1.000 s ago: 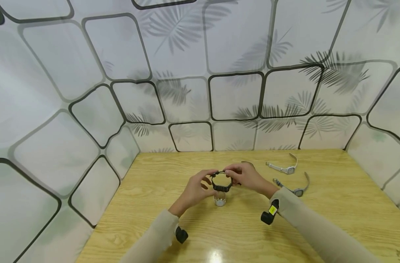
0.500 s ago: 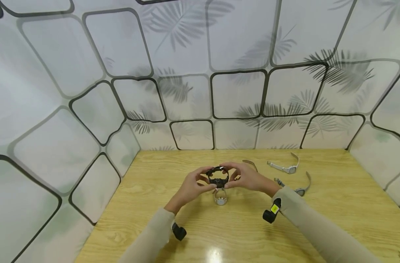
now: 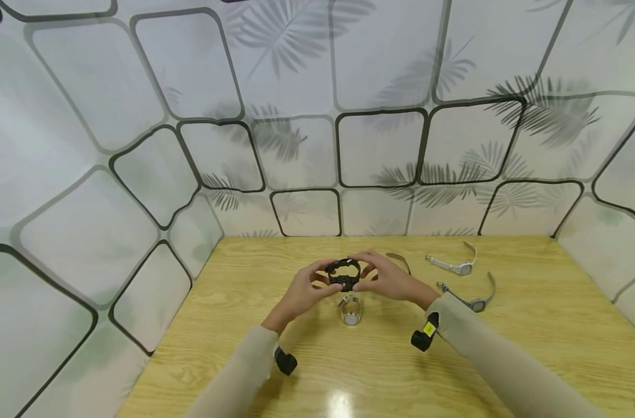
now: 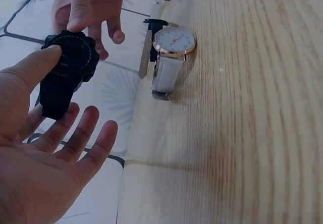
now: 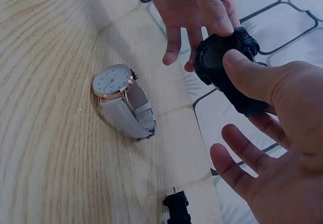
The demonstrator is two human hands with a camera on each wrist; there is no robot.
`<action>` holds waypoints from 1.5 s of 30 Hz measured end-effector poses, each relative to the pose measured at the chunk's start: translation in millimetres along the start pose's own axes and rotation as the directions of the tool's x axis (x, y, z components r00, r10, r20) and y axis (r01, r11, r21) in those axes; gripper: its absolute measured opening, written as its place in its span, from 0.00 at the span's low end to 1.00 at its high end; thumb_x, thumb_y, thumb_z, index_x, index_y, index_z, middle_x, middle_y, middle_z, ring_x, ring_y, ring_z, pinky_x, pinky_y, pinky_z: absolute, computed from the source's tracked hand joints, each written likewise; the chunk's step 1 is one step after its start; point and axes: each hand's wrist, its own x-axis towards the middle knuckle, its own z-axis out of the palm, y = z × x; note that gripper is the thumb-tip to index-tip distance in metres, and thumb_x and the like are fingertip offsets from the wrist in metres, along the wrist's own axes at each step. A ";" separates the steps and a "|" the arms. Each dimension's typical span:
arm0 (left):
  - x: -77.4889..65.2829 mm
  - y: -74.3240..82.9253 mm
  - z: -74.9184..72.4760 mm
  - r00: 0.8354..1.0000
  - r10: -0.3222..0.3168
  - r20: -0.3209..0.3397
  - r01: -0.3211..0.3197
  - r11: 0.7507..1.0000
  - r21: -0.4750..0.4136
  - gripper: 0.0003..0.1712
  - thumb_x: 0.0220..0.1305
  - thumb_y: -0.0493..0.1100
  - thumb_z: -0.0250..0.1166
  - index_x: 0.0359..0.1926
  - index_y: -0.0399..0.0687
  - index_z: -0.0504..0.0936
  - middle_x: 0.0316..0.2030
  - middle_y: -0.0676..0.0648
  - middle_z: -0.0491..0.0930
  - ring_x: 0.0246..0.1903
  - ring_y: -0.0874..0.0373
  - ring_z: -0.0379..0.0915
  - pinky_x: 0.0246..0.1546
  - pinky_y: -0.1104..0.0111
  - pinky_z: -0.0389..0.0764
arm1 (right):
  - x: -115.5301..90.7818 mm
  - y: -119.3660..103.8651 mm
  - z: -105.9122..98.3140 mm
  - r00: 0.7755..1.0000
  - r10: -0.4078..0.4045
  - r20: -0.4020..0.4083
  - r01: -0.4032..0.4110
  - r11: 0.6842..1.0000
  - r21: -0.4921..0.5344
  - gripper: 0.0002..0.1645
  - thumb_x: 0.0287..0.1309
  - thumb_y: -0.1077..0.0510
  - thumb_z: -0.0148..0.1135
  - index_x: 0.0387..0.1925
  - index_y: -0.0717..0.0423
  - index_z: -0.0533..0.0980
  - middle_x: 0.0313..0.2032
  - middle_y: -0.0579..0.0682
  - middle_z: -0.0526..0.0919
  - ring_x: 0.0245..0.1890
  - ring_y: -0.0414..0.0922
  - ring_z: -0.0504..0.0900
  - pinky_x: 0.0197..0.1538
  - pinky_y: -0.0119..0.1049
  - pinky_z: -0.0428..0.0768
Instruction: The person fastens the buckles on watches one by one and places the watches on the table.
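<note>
A black wristwatch (image 3: 343, 284), its strap forming a loop, is held above the table between both hands. My left hand (image 3: 303, 292) pinches one side, thumb on the watch face and fingers behind the strap. From the other side my right hand (image 3: 390, 283) pinches it the same way, as the right wrist view shows with the thumb against the black case (image 5: 217, 52). Just below, apart from the hands, a watch with a white strap and rose-gold case (image 3: 351, 319) stands on the table with its strap looped; its white numbered dial (image 4: 174, 40) is plain in the left wrist view.
On the right of the wooden table (image 3: 390, 371) lie a white-strapped watch (image 3: 464, 269) and a blue-grey one (image 3: 476, 305), both unfastened. A brown strap (image 3: 399, 259) shows behind my right hand. A patterned cloth wall (image 3: 307, 157) encloses the back and sides.
The black watch has moved slightly up and away from the white-strapped watch. My right thumb has come round to its front, and the watch face has turned.
</note>
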 end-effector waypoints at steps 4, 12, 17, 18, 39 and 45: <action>6.2 -1.9 -1.6 1.000 -0.015 -0.005 0.015 1.000 0.004 0.34 0.69 0.46 0.71 0.73 0.52 0.72 0.65 0.46 0.75 0.48 0.50 0.80 0.42 0.61 0.84 | 5.0 3.7 0.2 1.000 -0.009 -0.017 0.009 1.000 0.004 0.43 0.64 0.51 0.72 0.75 0.56 0.66 0.69 0.59 0.69 0.51 0.53 0.81 0.48 0.46 0.84; 20.9 -5.1 -7.1 0.999 -0.049 -0.007 0.049 0.996 0.079 0.36 0.68 0.45 0.72 0.73 0.45 0.71 0.69 0.41 0.71 0.49 0.47 0.80 0.41 0.60 0.84 | 17.0 9.2 -0.4 1.000 0.013 -0.026 -0.016 0.995 -0.098 0.40 0.67 0.50 0.70 0.75 0.57 0.66 0.71 0.56 0.70 0.48 0.47 0.79 0.43 0.41 0.81; 29.6 -9.1 -10.4 0.997 -0.081 -0.019 0.082 0.990 0.112 0.35 0.66 0.44 0.73 0.71 0.46 0.73 0.68 0.41 0.72 0.48 0.48 0.80 0.41 0.61 0.84 | 24.6 9.2 -3.2 0.999 0.046 -0.003 -0.046 0.989 -0.137 0.39 0.69 0.50 0.68 0.75 0.56 0.66 0.71 0.56 0.70 0.46 0.46 0.76 0.43 0.44 0.77; 30.9 -10.0 -11.1 0.996 -0.089 -0.020 0.091 0.989 0.113 0.34 0.66 0.44 0.73 0.71 0.47 0.74 0.67 0.42 0.72 0.48 0.48 0.79 0.41 0.61 0.83 | 26.5 9.5 -3.2 0.998 0.058 0.003 -0.057 0.989 -0.138 0.39 0.69 0.51 0.67 0.75 0.56 0.66 0.71 0.56 0.70 0.46 0.47 0.76 0.44 0.45 0.77; 39.4 -37.4 -28.3 0.986 -0.164 0.022 0.157 0.967 0.201 0.31 0.64 0.44 0.75 0.66 0.44 0.79 0.63 0.42 0.78 0.45 0.50 0.81 0.46 0.58 0.83 | 56.1 17.6 21.6 0.974 0.221 0.049 -0.213 0.968 -0.133 0.38 0.67 0.57 0.69 0.74 0.59 0.66 0.68 0.58 0.71 0.36 0.42 0.80 0.38 0.40 0.80; 44.9 -43.3 -29.7 0.977 -0.208 0.038 0.195 0.956 0.220 0.29 0.63 0.46 0.76 0.63 0.45 0.81 0.60 0.41 0.79 0.43 0.52 0.81 0.44 0.59 0.83 | 62.1 20.9 26.6 0.957 0.281 0.073 -0.270 0.953 -0.135 0.37 0.67 0.59 0.69 0.74 0.60 0.67 0.69 0.59 0.70 0.54 0.52 0.80 0.54 0.49 0.81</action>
